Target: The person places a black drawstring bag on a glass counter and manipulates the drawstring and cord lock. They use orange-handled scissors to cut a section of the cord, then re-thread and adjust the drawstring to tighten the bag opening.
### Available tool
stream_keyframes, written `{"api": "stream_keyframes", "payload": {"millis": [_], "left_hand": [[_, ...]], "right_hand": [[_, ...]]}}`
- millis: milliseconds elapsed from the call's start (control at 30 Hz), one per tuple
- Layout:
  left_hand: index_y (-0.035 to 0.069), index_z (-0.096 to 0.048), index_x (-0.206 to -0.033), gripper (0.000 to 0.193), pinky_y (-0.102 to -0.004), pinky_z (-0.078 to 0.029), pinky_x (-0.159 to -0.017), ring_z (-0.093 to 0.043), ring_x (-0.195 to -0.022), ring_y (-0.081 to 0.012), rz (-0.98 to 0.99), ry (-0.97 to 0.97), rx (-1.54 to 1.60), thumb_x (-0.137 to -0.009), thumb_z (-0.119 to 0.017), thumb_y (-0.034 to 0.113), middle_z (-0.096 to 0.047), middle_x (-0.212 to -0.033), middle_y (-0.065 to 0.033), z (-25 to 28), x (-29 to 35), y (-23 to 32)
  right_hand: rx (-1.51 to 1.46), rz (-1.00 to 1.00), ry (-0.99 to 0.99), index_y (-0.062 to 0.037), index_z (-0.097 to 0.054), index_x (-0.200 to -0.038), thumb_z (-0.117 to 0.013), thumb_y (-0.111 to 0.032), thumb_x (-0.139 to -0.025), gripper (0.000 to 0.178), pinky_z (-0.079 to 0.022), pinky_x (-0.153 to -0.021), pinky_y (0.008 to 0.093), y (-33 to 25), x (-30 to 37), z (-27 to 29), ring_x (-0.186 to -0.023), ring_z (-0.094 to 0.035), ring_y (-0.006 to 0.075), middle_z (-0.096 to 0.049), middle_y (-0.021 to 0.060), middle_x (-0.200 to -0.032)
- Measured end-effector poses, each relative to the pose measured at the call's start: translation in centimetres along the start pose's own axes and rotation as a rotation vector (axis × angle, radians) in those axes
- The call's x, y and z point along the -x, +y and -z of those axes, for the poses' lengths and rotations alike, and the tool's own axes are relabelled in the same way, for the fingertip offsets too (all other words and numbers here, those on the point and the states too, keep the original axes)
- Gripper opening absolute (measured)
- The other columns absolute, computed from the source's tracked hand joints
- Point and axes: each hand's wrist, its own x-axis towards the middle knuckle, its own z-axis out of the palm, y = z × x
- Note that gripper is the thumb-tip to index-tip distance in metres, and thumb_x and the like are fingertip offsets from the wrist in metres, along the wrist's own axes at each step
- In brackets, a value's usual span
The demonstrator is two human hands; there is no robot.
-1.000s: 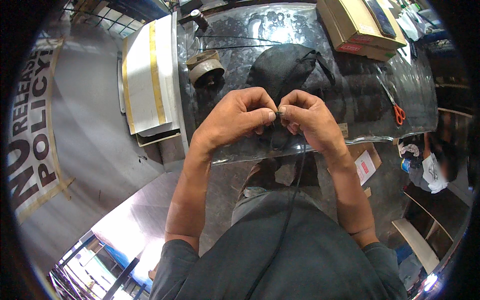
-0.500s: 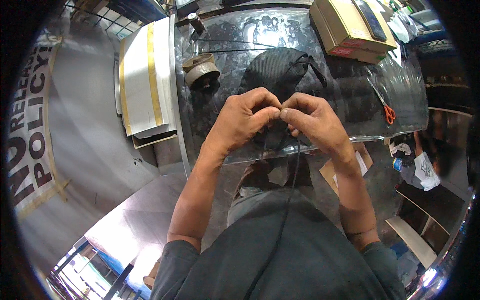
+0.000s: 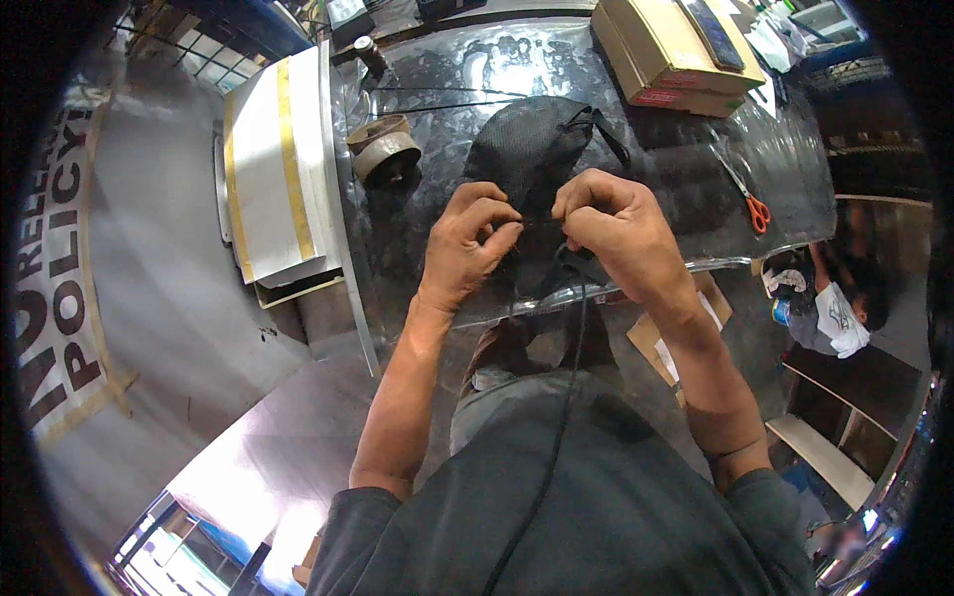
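A black mesh cloth piece, with a strap loop at its right, lies on the dark plastic-covered table. Just in front of it my left hand is closed in a pinch, thumb against fingertips. My right hand, also pinching, is a short gap away. Between the two pinches runs a thin dark cord, hard to make out against the dark surface. More black material shows below my right fingers, its shape partly hidden. A black cable hangs down over my shirt.
Orange-handled scissors lie at the right. Cardboard boxes carry a phone at the back right. A tan strap roll and a small canister stand left. Another person is beyond the table's right end.
My hands, which were touching at the fingertips, have drawn apart, the left to the left. A thin dark cord now spans the gap. The whole view has shifted slightly.
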Motion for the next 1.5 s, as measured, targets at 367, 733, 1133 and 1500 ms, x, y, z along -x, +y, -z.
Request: {"api": "stream_keyframes", "payload": {"millis": [367, 733, 1133, 1500], "left_hand": [[0.01, -0.076, -0.101, 0.016, -0.0295, -0.055, -0.072, -0.066, -0.083, -0.0158, 0.0, 0.082, -0.069, -0.086, -0.082, 0.009, -0.064, -0.112, -0.0022, -1.2, 0.4, -4.2], [0.009, -0.076, -0.101, 0.017, -0.0298, -0.055, -0.072, -0.065, -0.084, -0.0167, -0.004, 0.105, -0.022, -0.085, -0.082, 0.009, -0.064, -0.11, -0.0035, -1.1, 0.4, -4.1], [0.006, -0.071, -0.116, 0.028, -0.041, -0.056, -0.089, -0.066, -0.105, -0.0374, -0.142, 0.035, -0.287, -0.091, -0.077, 0.016, -0.066, -0.118, -0.0143, -0.3, 0.1, -4.0], [0.003, -0.072, -0.106, 0.017, -0.0355, -0.056, -0.086, -0.067, -0.103, -0.0286, 0.14, 0.028, -0.138, -0.089, -0.072, 0.007, -0.066, -0.115, -0.0122, -1.5, 1.1, -3.8]], "right_hand": [[-0.1, 0.034, -0.148, -0.0014, -0.056, -0.083, -0.051, 0.004, -0.09, 0.01, -0.063, -0.079, 0.0358, -5.8, 0.9, -0.6, -0.081, -0.067, 0.0148, -0.064, 0.0091, -0.097], [0.1, 0.091, -0.291, -0.001, -0.055, -0.083, -0.053, 0.001, -0.088, 0.006, -0.061, -0.075, 0.0304, -12.1, -0.5, -2.3, -0.08, -0.071, 0.0153, -0.066, 0.0084, -0.096], [0.196, 0.199, -0.321, 0.0008, -0.058, -0.08, -0.058, 0.002, -0.087, 0.006, -0.056, -0.071, 0.0281, -14.0, -1.0, -4.8, -0.079, -0.067, 0.0118, -0.066, 0.0091, -0.09], [0.461, 0.694, -0.101, 0.0022, -0.071, -0.097, -0.072, -0.016, -0.086, 0.022, -0.056, -0.086, 0.0449, -9.9, -0.3, -2.1, -0.093, -0.071, 0.035, -0.073, 0.0205, -0.098]]}}
